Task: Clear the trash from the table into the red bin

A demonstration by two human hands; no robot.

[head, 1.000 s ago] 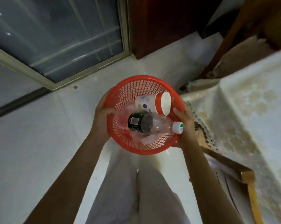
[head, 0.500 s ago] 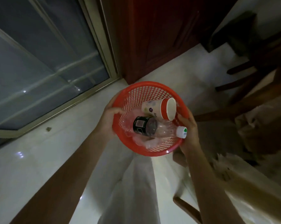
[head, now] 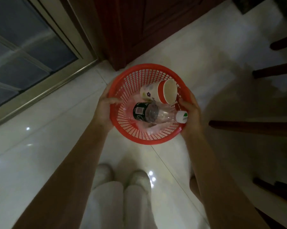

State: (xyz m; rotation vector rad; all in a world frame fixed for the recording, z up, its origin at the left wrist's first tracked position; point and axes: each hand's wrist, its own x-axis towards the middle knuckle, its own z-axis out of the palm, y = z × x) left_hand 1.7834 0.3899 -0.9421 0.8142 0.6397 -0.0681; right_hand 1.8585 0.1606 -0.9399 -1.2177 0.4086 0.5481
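Observation:
I hold a round red mesh bin (head: pixel 136 75) in front of me above the white tiled floor. My left hand (head: pixel 104 111) grips its left rim and my right hand (head: pixel 191 113) grips its right rim. Inside lie a clear plastic bottle (head: pixel 156 114) with a dark label and a white and green cap, a paper cup (head: pixel 159 93) with a red band and flower print on its side, and some crumpled clear plastic (head: pixel 151 129) under them.
A dark red wooden cabinet (head: pixel 131 30) stands straight ahead, with a glass sliding door (head: pixel 23 55) and its metal frame to the left. Dark wooden chair legs (head: pixel 255 128) reach in from the right. My light trousers and shoes (head: pixel 123 187) are below.
The view has swung away from the cloth-covered table toward the cabinet and floor. The bin stays in both hands with the same things in it.

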